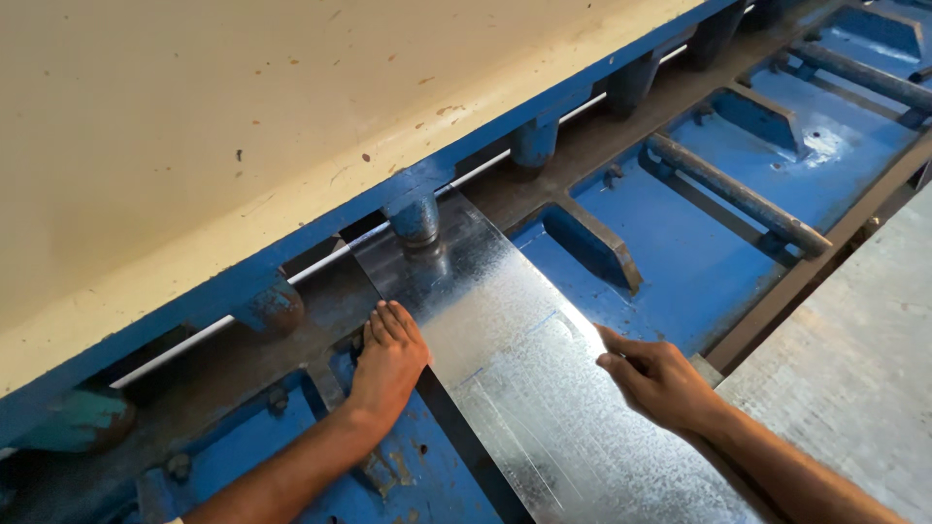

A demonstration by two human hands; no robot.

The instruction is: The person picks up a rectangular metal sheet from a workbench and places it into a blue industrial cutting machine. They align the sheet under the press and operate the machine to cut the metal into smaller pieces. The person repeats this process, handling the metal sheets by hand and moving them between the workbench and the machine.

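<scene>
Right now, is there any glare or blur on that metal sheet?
Head view: a bright glare streak runs along the galvanized sheet near the right hand; the left hand casts a soft shadow; the sheet's near end looks slightly smeared; the machine bed is sharp.

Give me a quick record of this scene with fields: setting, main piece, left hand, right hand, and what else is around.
Setting: blue machine bed under a cream-coloured guard panel
Main piece: galvanised metal sheet, far end under a blue hold-down foot
Left hand: flat, fingers on the sheet's left edge
Right hand: fingers resting on the sheet's right edge
Nearby: a second grey sheet at the right; rusty bars across the bed
</scene>
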